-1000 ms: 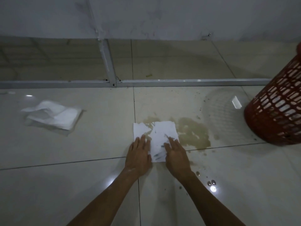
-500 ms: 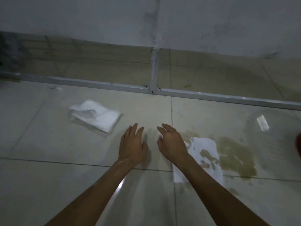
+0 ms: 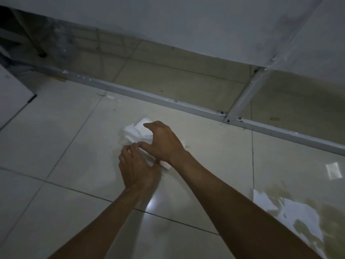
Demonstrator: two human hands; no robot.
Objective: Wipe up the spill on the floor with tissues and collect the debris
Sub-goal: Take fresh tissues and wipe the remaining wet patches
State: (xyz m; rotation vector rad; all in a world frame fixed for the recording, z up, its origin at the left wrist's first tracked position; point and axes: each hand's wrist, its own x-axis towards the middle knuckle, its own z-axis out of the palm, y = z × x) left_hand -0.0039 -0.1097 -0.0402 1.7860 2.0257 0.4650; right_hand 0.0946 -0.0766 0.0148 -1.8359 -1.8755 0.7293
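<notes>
Right hand (image 3: 164, 141) is arching over the stack of clean tissues (image 3: 137, 128), thumb and forefinger spread wide, gripping nothing that shows. Left hand (image 3: 135, 165) is sitting just beside it at the near edge of the stack with its fingers curled. Whether they are pinching a sheet cannot be told, since the right wrist is covering that edge.

Handling, as a judgement:
- The tissues are looking light, soft and limp, lying loosely rumpled rather than squared.
- Sheets are probably clinging to one another, so a pinch at a free corner of the top sheet should be separating one better than a grab at the middle.
- The floor (image 3: 65, 156) is glossy tile, so the stack is likely to be sliding under a sideways pull; one hand holding it down would be helping.

Farther out, lower right and well apart from the hands, a soaked tissue (image 3: 296, 210) is lying flat on the yellow-brown spill (image 3: 334, 217). Wet, it is likely to be tearing if dragged, so bunching it inward looks safer. A metal rail (image 3: 186, 103) is running along the floor beyond the stack.

Containers: none is showing in this view, so there are no contents to record.
</notes>
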